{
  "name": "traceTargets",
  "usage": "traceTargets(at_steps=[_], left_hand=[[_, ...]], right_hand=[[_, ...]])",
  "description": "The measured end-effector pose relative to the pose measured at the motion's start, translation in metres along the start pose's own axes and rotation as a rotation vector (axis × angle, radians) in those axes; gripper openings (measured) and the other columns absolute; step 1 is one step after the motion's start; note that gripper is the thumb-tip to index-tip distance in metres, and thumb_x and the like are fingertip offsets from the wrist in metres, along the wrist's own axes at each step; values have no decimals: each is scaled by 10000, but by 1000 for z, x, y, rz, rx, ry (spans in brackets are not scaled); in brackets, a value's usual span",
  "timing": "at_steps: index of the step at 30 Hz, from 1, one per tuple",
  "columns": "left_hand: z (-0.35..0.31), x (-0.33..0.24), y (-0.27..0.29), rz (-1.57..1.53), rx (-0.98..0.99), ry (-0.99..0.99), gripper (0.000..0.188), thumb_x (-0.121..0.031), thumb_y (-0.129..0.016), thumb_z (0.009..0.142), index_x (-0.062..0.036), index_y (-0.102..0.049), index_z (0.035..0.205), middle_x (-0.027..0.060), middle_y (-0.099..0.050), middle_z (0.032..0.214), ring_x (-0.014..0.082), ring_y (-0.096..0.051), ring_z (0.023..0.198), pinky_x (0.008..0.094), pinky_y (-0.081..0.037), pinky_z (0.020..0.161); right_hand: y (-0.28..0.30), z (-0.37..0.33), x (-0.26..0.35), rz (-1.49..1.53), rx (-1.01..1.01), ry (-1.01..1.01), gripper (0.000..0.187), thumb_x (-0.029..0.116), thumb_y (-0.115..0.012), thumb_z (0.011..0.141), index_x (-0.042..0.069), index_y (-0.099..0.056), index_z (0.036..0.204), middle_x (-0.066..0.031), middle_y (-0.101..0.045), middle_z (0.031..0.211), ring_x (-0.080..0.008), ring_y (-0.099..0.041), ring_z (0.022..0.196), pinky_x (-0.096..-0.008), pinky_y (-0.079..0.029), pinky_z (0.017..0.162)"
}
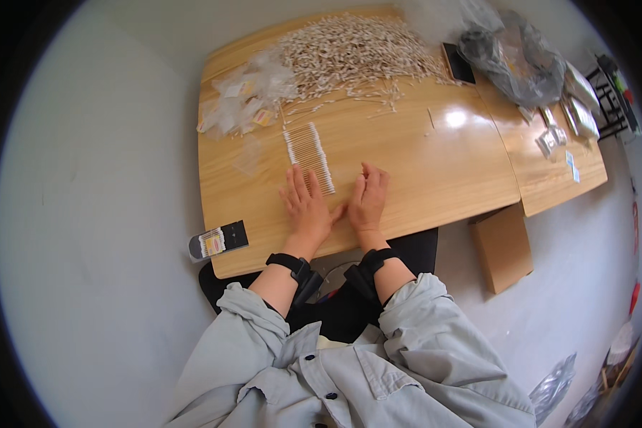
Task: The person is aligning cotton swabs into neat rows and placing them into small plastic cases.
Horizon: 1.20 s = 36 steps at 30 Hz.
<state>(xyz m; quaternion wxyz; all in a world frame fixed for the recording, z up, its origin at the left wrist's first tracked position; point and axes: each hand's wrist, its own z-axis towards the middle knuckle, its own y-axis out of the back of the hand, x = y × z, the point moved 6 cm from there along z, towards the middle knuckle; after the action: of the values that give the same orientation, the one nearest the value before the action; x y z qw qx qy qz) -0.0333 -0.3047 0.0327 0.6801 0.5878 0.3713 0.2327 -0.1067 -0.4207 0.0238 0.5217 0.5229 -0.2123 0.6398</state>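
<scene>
Cotton swabs lie side by side in a neat row (308,153) on the wooden table. My left hand (309,214) rests palm down with fingers stretched, its fingertips over the near end of that row. To the right, my right hand (369,201) stands on its side on the tabletop, fingers loosely bent, with nothing visible in it. The left thumb reaches toward the right hand. A large heap of loose swabs (357,53) spreads across the far side. Clear plastic bags (253,93) with small labels lie left of the heap.
At the near left corner sits a black box with a pack of swabs (212,243). A phone (458,64) lies right of the heap, beside a grey plastic bag (528,68). Wrapped packs (581,118) stand at the right edge. A cardboard box (503,250) is below the table.
</scene>
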Motion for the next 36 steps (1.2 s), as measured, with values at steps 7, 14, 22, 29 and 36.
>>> traceTargets(at_steps=[7, 14, 22, 29, 36], left_hand=[[-7, 5, -12, 54, 6, -40, 943, -548, -617, 803, 27, -219, 1436, 243, -98, 1527, 366, -22, 1433, 578, -32, 1120], [-30, 11, -13, -34, 27, -77, 925, -515, -608, 822, 42, -202, 1438, 194, -123, 1541, 307, -49, 1444, 528, -56, 1140], [-37, 18, -1, -67, 40, -96, 914, -322, -696, 745, 10, -216, 1448, 165, -174, 1535, 285, -128, 1438, 507, -121, 1138], [-67, 72, 11, -62, 57, 5, 930, -483, -666, 753, -14, -258, 1445, 126, -198, 1536, 238, -136, 1440, 493, -97, 1148], [-90, 133, 33, -76, 55, 52, 1007, -370, -752, 676, -13, -226, 1457, 115, -182, 1543, 229, -128, 1443, 506, -83, 1146]], right_hand=[[3, 1, 3, 41, 8, -31, 294, 117, -455, 920, 4, -533, 1179, -178, -504, 1077, -302, -552, 929, -377, -465, 818], [-4, -3, 0, 71, 51, -36, 314, 130, -437, 939, -23, -507, 1204, -167, -498, 1104, -285, -524, 988, -373, -439, 867], [-56, -30, 14, 444, 361, -194, 401, 229, -357, 1003, -42, -402, 1296, -168, -417, 1242, -258, -450, 1167, -366, -350, 1022], [-87, -72, 31, 532, 521, -334, 413, 224, -335, 1011, -54, -385, 1312, -168, -414, 1236, -255, -484, 1145, -365, -359, 1012], [-141, -97, 72, 333, 549, -250, 401, 249, -318, 1023, -21, -416, 1302, -161, -426, 1310, -230, -465, 1189, -355, -349, 1040]])
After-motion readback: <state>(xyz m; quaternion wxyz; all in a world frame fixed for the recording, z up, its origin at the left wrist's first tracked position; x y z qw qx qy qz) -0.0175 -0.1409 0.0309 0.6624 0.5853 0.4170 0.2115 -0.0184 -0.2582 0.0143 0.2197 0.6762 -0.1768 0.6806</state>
